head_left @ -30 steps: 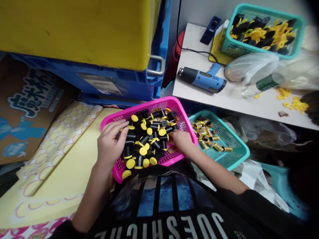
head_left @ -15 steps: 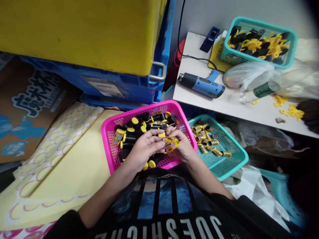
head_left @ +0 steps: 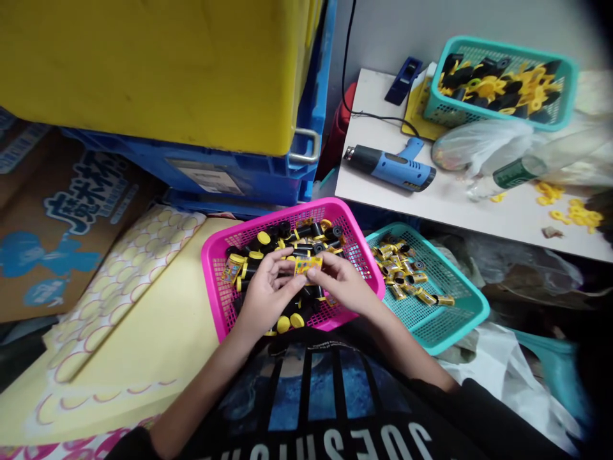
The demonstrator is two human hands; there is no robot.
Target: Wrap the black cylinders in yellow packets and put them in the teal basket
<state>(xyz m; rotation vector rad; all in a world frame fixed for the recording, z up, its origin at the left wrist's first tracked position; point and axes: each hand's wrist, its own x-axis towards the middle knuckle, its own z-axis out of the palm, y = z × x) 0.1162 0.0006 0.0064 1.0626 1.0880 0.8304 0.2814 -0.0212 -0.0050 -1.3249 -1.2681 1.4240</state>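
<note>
Over the pink basket (head_left: 207,281), my two hands meet at a small yellow printed sleeve (head_left: 309,264) with a colourful pattern. My left hand (head_left: 265,291) grips its left end, fingers curled and thumb in front. My right hand (head_left: 343,281) pinches its right end between thumb and fingers. Whether a tube sits inside the sleeve is hidden by my fingers. Below, the basket holds many black tubes with yellow caps (head_left: 264,238), some lying in printed wraps. To the right, a teal basket (head_left: 431,329) holds several wrapped small tubes (head_left: 405,276).
A blue heat gun (head_left: 390,167) lies on the white table (head_left: 507,220), near a tape dispenser (head_left: 403,80). Another teal basket (head_left: 502,121) there holds black and yellow parts. Stacked yellow and blue crates (head_left: 191,70) rise in front of me; a cardboard box (head_left: 71,243) stands left.
The sleeve has turned from slanted to nearly level, its printed face towards me. My right hand has lowered its fingers around it, and the view has shifted slightly.
</note>
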